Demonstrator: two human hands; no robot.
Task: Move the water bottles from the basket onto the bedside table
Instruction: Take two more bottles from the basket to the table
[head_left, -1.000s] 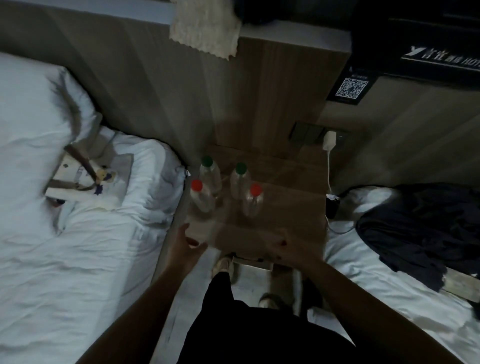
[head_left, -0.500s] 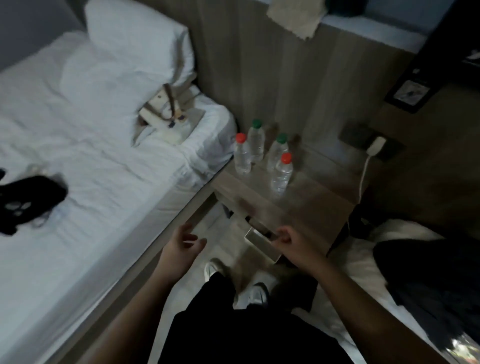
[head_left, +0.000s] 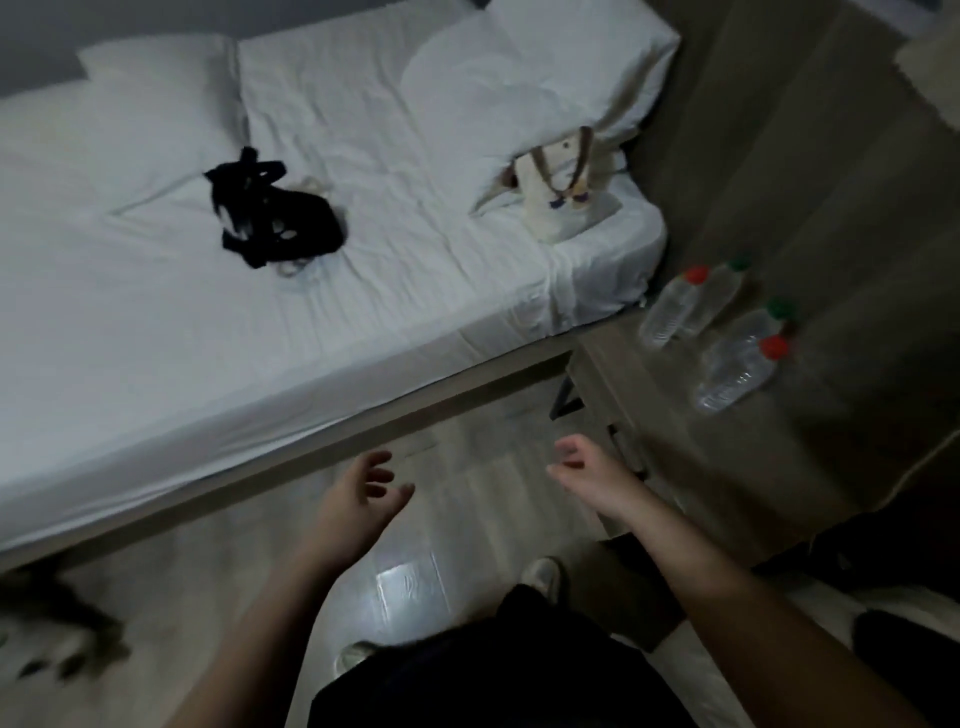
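Observation:
Several clear water bottles stand on the wooden bedside table (head_left: 810, 447) at the right: two with red caps (head_left: 670, 306) (head_left: 737, 374) and two with green caps (head_left: 719, 293) (head_left: 756, 325). A black basket (head_left: 275, 210) lies on the white bed, up left of centre. My left hand (head_left: 363, 493) and my right hand (head_left: 592, 470) hang over the floor between bed and table, fingers loosely curled, holding nothing.
A cream tote bag (head_left: 563, 192) leans on the pillows at the bed's right corner. The white bed (head_left: 260, 312) fills the left. My shoes (head_left: 543, 577) stand on the pale floor. Dark clothing (head_left: 904, 639) lies at the lower right.
The view has swung left from the bedside table toward the bed, bringing the black basket into sight. My right hand has come off the table's front edge; both hands stay empty.

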